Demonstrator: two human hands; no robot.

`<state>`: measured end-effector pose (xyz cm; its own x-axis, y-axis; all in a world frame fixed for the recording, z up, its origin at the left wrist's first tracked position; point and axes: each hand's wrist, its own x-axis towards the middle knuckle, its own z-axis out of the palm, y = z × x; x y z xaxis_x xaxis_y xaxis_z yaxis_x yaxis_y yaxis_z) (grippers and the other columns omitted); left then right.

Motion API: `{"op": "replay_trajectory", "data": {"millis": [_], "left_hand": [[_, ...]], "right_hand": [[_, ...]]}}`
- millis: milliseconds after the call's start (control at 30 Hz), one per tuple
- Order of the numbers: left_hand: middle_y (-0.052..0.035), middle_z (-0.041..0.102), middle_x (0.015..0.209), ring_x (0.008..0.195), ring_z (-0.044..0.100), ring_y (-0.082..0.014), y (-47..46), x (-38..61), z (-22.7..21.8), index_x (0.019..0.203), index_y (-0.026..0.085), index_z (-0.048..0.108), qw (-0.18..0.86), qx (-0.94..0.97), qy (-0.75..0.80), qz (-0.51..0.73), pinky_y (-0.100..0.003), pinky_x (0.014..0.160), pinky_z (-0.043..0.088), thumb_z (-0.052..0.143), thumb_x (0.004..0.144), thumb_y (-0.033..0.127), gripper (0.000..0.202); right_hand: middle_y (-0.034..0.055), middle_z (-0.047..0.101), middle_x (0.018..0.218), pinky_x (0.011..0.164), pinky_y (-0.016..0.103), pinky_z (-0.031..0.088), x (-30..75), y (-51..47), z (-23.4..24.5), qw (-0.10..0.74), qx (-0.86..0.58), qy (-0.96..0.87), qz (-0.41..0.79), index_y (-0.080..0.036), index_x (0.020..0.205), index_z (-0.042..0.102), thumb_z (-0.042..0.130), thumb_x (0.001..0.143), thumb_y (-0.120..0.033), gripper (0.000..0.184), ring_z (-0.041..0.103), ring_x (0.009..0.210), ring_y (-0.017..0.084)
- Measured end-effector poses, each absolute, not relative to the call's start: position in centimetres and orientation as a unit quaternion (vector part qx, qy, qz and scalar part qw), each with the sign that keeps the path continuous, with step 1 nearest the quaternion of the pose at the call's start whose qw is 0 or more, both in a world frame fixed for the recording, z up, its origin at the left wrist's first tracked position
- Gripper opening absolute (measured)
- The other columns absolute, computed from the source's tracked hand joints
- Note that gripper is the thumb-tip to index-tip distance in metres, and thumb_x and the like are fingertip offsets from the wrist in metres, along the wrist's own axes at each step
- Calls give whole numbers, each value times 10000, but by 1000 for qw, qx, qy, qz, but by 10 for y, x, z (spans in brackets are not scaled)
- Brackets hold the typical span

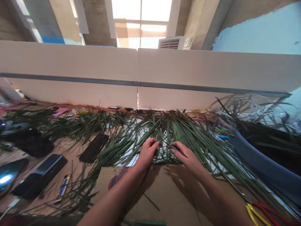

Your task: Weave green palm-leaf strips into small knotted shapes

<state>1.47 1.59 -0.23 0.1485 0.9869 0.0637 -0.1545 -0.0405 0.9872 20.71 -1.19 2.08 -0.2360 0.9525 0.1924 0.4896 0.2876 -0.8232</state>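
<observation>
A spread of long green palm leaf strips lies fanned across the desk in front of me. My left hand is closed, its fingertips pinching one of the strips near the middle of the pile. My right hand is closed too, pinching strips a little to the right, its fingertips almost touching those of the left. Both forearms reach in from the bottom edge over a brown cardboard sheet.
A white partition stands behind the desk. Black glossy objects and a dark phone-like slab lie at the left with a lighter. A dark blue basin of leaves sits right. Yellow-and-red handled tools lie at bottom right.
</observation>
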Motion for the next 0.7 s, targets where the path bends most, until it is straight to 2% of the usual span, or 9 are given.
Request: {"op": "replay_trajectory", "data": {"millis": [100, 167, 233, 300, 467, 700], "left_hand": [[86, 399, 515, 465, 352, -90, 13, 16, -5, 723, 201, 563, 549, 516, 415, 510, -237, 484, 278, 647, 768, 473, 288], [83, 413, 531, 472, 364, -90, 11, 18, -8, 731, 201, 564, 558, 520, 405, 504, -238, 493, 295, 625, 782, 424, 236], [78, 440, 542, 478, 390, -88, 9, 20, -10, 714, 205, 538, 563, 529, 402, 491, -238, 505, 313, 609, 800, 386, 212], [84, 437, 529, 462, 392, -89, 8, 21, -10, 718, 211, 520, 573, 530, 395, 484, -239, 498, 307, 612, 807, 367, 202], [88, 441, 554, 475, 388, -81, 6, 14, -1, 745, 203, 532, 585, 514, 384, 497, -231, 520, 299, 623, 821, 336, 178], [82, 425, 564, 509, 359, -88, 6, 11, 3, 741, 199, 539, 588, 530, 381, 478, -244, 529, 259, 624, 824, 358, 198]], "right_hand": [[70, 712, 939, 838, 362, 481, 211, -10, 16, 337, -529, -729, 275, -227, 890, 680, 496, 919, -562, 383, 638, 919, 265], [65, 731, 935, 814, 345, 502, 216, -6, 11, 340, -541, -726, 255, -236, 862, 698, 519, 895, -594, 401, 656, 902, 267], [51, 747, 902, 749, 326, 524, 222, -2, 6, 310, -553, -722, 279, -241, 887, 720, 554, 858, -635, 428, 670, 856, 266], [47, 752, 890, 730, 325, 535, 227, 1, 3, 320, -558, -710, 288, -244, 901, 733, 563, 831, -671, 465, 676, 858, 277], [63, 773, 994, 748, 338, 569, 228, 2, 4, 360, -561, -674, 319, -260, 912, 758, 642, 777, -679, 455, 688, 930, 311], [58, 770, 984, 783, 369, 554, 219, 5, 8, 373, -559, -667, 321, -277, 937, 761, 659, 785, -678, 440, 684, 943, 320]]}}
